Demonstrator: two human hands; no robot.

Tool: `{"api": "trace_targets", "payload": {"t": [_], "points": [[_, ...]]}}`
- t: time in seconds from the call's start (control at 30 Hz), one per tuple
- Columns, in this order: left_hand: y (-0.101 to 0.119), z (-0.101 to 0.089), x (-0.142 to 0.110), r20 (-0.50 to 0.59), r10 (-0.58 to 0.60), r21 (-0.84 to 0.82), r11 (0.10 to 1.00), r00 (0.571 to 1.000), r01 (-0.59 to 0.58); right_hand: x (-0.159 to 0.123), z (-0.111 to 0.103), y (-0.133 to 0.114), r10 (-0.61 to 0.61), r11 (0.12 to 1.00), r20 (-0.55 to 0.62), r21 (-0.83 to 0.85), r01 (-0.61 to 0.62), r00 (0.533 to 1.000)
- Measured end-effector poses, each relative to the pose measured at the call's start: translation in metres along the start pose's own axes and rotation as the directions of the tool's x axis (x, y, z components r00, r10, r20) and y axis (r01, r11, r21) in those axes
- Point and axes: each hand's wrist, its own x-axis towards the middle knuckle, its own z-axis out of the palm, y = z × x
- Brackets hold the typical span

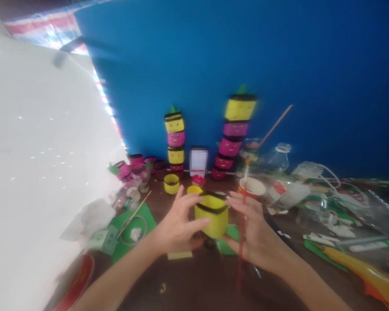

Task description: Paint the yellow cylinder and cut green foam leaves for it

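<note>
Between my two hands is a small yellow cup [211, 222] with a black rim, its opening tipped slightly toward me. My left hand [178, 224] grips its left side, thumb in front and fingers at the rim. Fingertips of my right hand [256, 237] touch the rim and lower right side of the cup. A thin paintbrush with a red handle [242, 233] stands upright along my right fingers, bristles up; blur hides exactly how it is held. Behind the cup are another yellow cup [171, 185] with a black rim and a pink lid-like piece [198, 180].
Two stacks of yellow and pink faced cups, a shorter stack [175, 138] and a taller stack [231, 144], lean by the blue wall [194, 56]. A paper cup [254, 188], clear plastic bottles [280, 157] and a yellow tool [359, 263] lie right. Green sheet [145, 216] lies left.
</note>
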Motion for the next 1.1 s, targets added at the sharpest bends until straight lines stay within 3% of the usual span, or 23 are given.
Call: {"api": "trace_targets", "payload": {"t": [0.2,0.6,0.73,0.87,1.0,1.1], "points": [[0.002,0.001,0.000,0.001,-0.006,0.056,0.998,1.000,0.006,0.001,0.001,-0.002,-0.075,0.996,-0.016,-0.046,0.075,0.997],[0.005,0.008,0.002,-0.070,0.005,0.078,0.997,0.998,0.001,-0.004,0.006,0.001,-0.126,0.987,-0.010,-0.104,0.124,0.992],[-0.003,0.014,-0.005,-0.097,-0.019,0.072,0.997,0.995,0.026,-0.005,0.002,0.003,-0.104,0.989,-0.012,-0.109,0.102,0.995],[-0.025,0.027,-0.018,-0.219,-0.065,0.012,0.998,0.973,0.069,-0.015,0.000,0.015,-0.032,0.997,-0.148,-0.072,0.022,0.989],[-0.046,0.039,-0.029,-0.371,-0.179,-0.006,0.982,0.911,0.191,-0.030,0.021,0.034,0.051,0.994,-0.385,-0.073,-0.085,0.922],[-0.054,0.042,-0.032,-0.404,-0.215,0.033,0.968,0.889,0.250,-0.045,0.039,0.054,0.140,0.970,-0.374,-0.133,-0.203,0.917]]}}
